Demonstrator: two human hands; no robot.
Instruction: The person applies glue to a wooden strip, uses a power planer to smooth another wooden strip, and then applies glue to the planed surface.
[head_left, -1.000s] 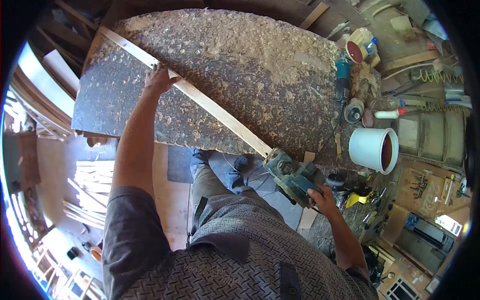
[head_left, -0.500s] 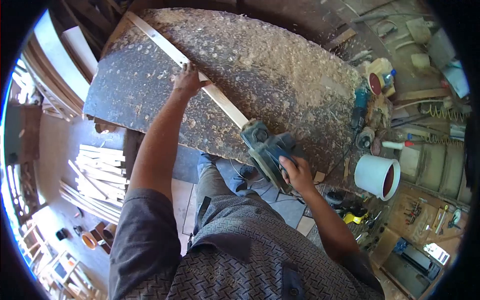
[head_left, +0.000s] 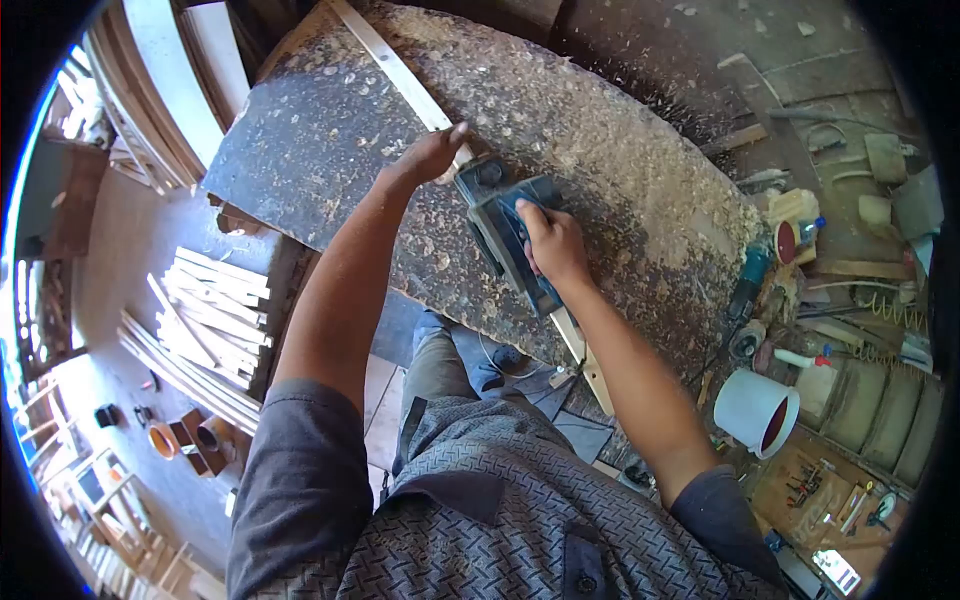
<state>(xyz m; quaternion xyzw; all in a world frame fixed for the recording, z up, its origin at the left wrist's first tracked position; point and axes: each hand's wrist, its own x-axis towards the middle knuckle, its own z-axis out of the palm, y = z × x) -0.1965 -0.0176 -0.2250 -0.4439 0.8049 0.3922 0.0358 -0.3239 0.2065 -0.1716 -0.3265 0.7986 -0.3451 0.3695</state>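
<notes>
A long pale wooden strip lies across the chip-covered workbench. My left hand is closed around the strip, just ahead of the electric hand planer. The dark planer sits on top of the strip and hides part of it. My right hand grips the planer's rear handle. Behind the tool, the strip shows again near the bench's front edge, beside another piece of wood.
Wood shavings cover the bench's right side. An angle grinder and a white bucket stand at the right. Stacked wooden strips lie at lower left. Long boards lean at upper left.
The planer has advanced along the strip, away from me, pushed by my right hand. It is now close to my left hand, which still holds the strip. The view has shifted slightly.
</notes>
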